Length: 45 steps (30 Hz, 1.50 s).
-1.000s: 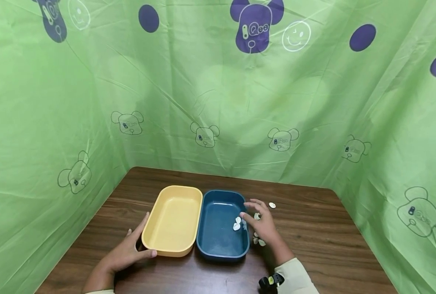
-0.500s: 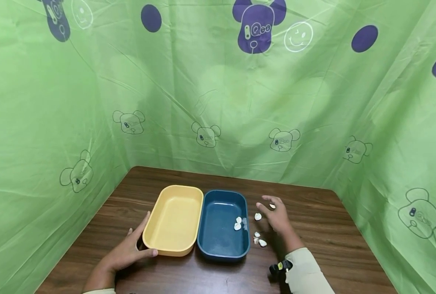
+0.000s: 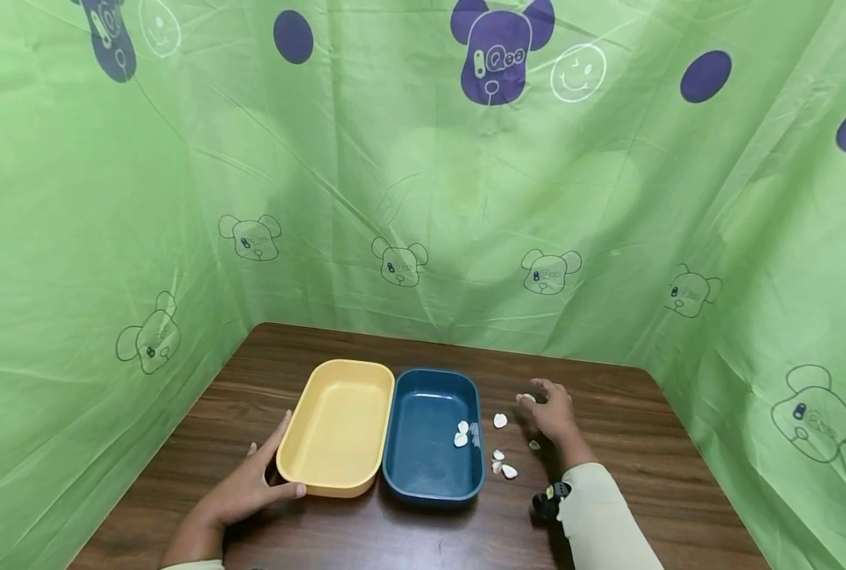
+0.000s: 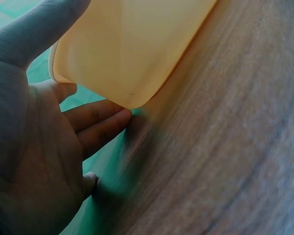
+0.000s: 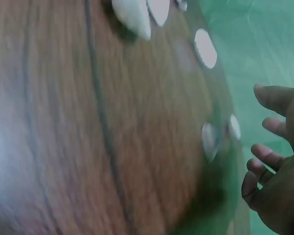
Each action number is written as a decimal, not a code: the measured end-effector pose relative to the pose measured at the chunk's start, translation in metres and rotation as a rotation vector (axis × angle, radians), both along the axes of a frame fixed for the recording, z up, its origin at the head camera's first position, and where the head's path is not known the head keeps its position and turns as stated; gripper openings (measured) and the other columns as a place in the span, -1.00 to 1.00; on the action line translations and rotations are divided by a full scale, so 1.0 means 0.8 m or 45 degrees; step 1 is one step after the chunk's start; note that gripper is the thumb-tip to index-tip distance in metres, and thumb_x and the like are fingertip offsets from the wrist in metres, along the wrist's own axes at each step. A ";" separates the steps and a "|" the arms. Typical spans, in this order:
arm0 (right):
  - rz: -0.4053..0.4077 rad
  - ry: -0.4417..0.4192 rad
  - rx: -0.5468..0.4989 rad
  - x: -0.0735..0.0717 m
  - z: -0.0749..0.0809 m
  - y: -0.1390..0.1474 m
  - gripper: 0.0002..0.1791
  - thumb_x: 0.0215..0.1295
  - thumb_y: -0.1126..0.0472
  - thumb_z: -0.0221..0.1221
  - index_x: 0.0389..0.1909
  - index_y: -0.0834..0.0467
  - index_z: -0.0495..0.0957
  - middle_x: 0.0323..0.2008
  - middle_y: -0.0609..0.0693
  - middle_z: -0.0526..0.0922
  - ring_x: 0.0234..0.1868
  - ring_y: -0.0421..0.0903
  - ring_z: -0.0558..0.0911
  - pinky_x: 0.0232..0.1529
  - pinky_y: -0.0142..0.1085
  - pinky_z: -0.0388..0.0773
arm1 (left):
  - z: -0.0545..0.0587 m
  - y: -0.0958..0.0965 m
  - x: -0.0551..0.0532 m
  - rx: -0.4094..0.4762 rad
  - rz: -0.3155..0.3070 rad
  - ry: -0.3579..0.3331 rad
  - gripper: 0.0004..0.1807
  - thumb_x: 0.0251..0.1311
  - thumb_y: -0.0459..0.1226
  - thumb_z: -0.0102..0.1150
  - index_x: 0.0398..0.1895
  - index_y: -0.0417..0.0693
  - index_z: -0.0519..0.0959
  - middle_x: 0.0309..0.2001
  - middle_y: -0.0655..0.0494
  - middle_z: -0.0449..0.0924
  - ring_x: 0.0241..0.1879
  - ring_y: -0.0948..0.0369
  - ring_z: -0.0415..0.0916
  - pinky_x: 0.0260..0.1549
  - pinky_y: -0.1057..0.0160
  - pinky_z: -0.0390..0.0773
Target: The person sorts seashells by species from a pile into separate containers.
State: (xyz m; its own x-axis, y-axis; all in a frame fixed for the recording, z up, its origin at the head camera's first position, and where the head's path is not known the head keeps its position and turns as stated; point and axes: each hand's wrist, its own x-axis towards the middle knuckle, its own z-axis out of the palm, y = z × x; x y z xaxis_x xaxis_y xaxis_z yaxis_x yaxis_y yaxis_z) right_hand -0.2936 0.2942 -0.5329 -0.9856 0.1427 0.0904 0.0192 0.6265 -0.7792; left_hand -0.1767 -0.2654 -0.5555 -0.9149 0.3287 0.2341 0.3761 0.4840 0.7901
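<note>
My left hand [image 3: 241, 487] rests against the near left corner of a yellow tray [image 3: 307, 396], thumb on its front and fingers along its side. In the left wrist view, the fingertips touch the tray's outer wall [image 4: 122, 58]. A dark blue tray [image 3: 482, 467] stands beside it, with a few small white shell-like pieces [image 3: 461, 438] inside. My right hand [image 3: 554, 413] hovers over the table to the right, fingers loosely bent, thumb beside a white shell-like piece [image 3: 529, 397]. In the right wrist view, nothing shows between its fingers [image 5: 269, 156].
More white shell-like pieces lie right of the blue tray: one [image 3: 500, 421] midway, a small group [image 3: 509, 471] nearer, another [image 3: 534, 445] below the right wrist. Green printed curtains [image 3: 423, 198] enclose the brown wooden table [image 3: 623, 443] behind and at the sides.
My right hand has moved from the blue tray's right rim rightward to the far white piece. My left hand and both trays have stayed in place.
</note>
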 end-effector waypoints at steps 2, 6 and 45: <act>-0.012 -0.025 0.034 -0.003 -0.004 0.006 -0.37 0.52 0.15 0.34 0.46 0.38 0.47 0.46 0.48 0.37 0.54 0.47 0.27 0.56 0.33 0.34 | -0.001 -0.001 0.000 0.000 0.000 0.004 0.37 0.10 -0.17 0.59 0.85 0.13 -0.16 0.74 -0.40 -0.02 0.60 -0.43 -0.02 0.41 -0.82 -0.36; -0.003 -0.091 0.092 -0.008 -0.014 0.014 -0.36 0.54 0.10 0.33 0.49 0.32 0.47 0.49 0.43 0.37 0.57 0.45 0.17 0.58 0.39 0.26 | -0.001 -0.002 0.001 0.015 0.001 -0.001 0.36 0.11 -0.17 0.59 0.85 0.13 -0.15 0.74 -0.39 -0.02 0.69 0.10 -0.05 0.42 -0.81 -0.39; -0.175 -0.022 0.145 -0.009 -0.049 0.018 -0.63 0.55 0.11 0.34 0.19 0.26 0.68 0.41 0.29 0.49 0.47 0.34 0.38 0.48 0.32 0.23 | -0.005 0.000 0.002 0.033 0.012 -0.016 0.35 0.14 -0.13 0.60 0.85 0.15 -0.15 0.74 -0.39 -0.02 0.49 0.74 -0.14 0.43 -0.80 -0.44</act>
